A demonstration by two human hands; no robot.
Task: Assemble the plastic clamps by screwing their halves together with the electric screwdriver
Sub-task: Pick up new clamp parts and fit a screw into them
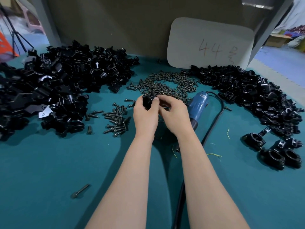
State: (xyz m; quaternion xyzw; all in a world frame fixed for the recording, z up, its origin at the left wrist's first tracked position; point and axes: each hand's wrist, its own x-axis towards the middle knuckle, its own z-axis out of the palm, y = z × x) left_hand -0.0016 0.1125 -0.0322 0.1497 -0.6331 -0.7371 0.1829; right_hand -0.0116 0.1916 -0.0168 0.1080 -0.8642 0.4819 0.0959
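Note:
My left hand (145, 115) grips a black plastic clamp (148, 99) above the middle of the teal table (49, 162). My right hand (173, 113) meets it from the right, thumb and fingers pinching at the clamp's right side; what lies between those fingers is hidden. The blue electric screwdriver (197, 106) lies on the table just right of my right hand, its black cord (214, 124) running toward me. Dark screws lie in a large heap (165, 83) behind my hands and a smaller heap (116, 119) to the left.
A big pile of black clamp halves (54, 83) fills the left, another pile (247, 93) the right. Finished clamps (277, 156) stand at the near right. One bolt (80, 190) lies alone at the near left. A white card marked 44 (209, 45) leans on the back wall.

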